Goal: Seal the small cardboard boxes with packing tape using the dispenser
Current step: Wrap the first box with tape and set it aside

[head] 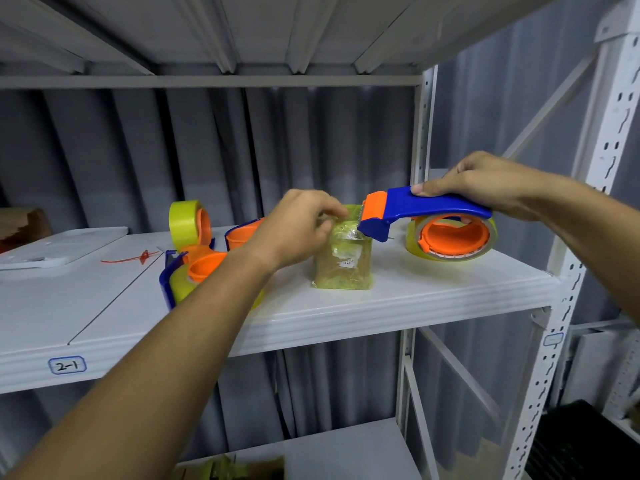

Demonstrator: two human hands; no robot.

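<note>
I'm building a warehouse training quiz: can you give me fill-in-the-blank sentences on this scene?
1. The right hand grips the blue-and-orange tape dispenser by its ____ handle.
2. The left hand touches the tape-wrapped small cardboard box at its ____.
3. The white metal shelf label reads ____.

Missing: blue; top; 2-1

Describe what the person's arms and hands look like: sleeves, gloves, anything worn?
Both forearms are bare up to the frame edges, with no sleeves showing. The left hand and right hand wear no gloves, and no rings, watch or wristband are visible. Fingernails are short and unpainted.
</note>
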